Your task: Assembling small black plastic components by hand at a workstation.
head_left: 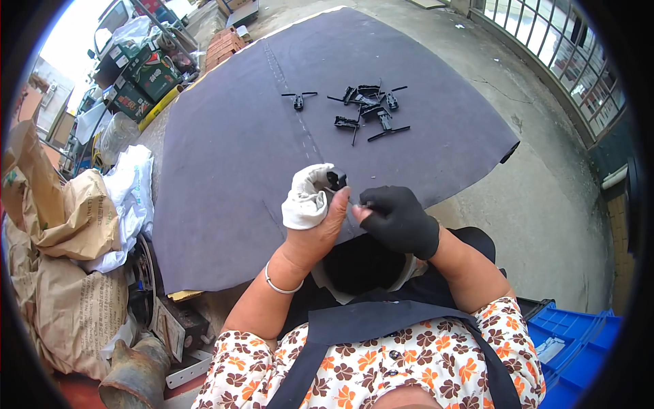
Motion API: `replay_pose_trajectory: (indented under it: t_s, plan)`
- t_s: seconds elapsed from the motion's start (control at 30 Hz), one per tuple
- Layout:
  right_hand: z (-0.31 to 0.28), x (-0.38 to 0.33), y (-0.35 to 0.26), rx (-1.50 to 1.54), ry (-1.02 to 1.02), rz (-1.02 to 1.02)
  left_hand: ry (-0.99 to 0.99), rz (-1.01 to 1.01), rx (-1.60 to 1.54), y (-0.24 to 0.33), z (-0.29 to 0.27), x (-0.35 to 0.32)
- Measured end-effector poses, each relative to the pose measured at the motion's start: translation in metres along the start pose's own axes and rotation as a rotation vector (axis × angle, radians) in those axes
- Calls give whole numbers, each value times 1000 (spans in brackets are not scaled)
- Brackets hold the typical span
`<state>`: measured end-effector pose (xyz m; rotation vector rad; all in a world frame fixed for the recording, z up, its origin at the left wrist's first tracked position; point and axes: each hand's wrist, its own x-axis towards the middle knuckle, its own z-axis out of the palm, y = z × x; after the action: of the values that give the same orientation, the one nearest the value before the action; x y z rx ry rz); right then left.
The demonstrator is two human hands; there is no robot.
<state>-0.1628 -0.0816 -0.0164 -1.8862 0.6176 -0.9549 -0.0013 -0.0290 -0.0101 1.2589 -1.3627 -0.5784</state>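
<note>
My left hand has a white cloth glove half pulled over the fingers and grips a small black plastic part at its top. My right hand, in a black glove, pinches a thin metal pin next to the left thumb. Both hands hover over the near edge of a dark grey mat. Several black clip-like parts with thin rods lie scattered at the far side of the mat, and one separate part lies to their left.
Brown paper sacks and white plastic bags pile up at the left. Boxes and shelving stand at the far left. A blue crate sits at the lower right. Concrete floor and a metal fence lie to the right.
</note>
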Motion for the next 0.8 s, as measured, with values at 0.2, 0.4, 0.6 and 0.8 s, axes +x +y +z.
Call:
replay_pose_trajectory:
  t_s: [0.2, 0.4, 0.6, 0.8]
  plan:
    - [-6, 3, 1, -236, 72, -251, -165, -24, -80, 11, 4, -4]
    - [-3, 2, -3, 35, 61, 103, -341, -244, -273, 17, -2, -11]
    - [-14, 4, -1, 112, -79, 149, -129, -129, 11, 15, 8, -12]
    - [-8, 3, -4, 5, -97, 71, -90, -229, 27, 12, 12, -14]
